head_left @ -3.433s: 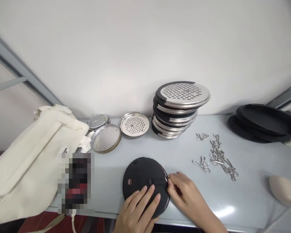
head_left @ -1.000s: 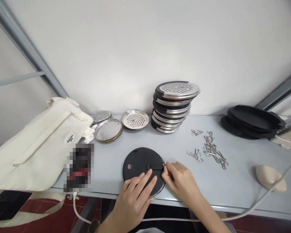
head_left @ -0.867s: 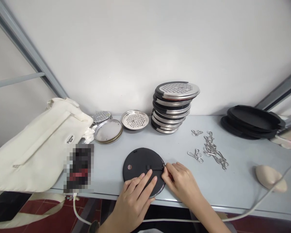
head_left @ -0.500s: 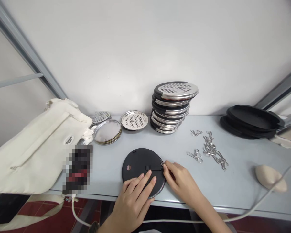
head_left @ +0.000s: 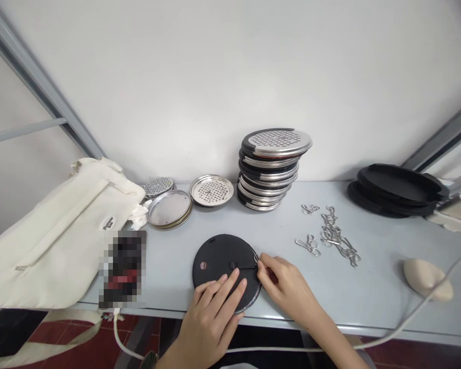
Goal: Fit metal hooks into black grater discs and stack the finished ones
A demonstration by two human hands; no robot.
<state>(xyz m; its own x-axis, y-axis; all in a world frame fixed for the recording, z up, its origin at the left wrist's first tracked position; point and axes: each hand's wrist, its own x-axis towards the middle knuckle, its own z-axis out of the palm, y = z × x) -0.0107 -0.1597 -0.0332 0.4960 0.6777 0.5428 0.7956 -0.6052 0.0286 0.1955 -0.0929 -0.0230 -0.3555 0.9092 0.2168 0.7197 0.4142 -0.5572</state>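
A round black disc [head_left: 215,256] lies flat near the front edge of the table, with a small round spot and a slot on its face. My left hand [head_left: 215,307] rests on it, fingers stretched out and pressing its near side. At the disc's right edge, my right hand [head_left: 278,279] pinches a small bent metal wire clip [head_left: 256,258] between thumb and forefinger. The clip touches the rim; its lower part is hidden by the fingertips. More wire clips [head_left: 332,233] lie in a loose pile to the right, with a few [head_left: 308,245] apart from it.
Behind the disc stands a tall stack of perforated metal and black discs [head_left: 274,169]. Metal plates [head_left: 169,207] and a perforated plate [head_left: 212,190] sit left of it. Black trays [head_left: 397,189] are at the right, near a beige object [head_left: 426,279] and cable. A cream bag [head_left: 61,241] lies left.
The view has shifted very slightly. Both hands, the disc and the clip hold nearly the same positions.
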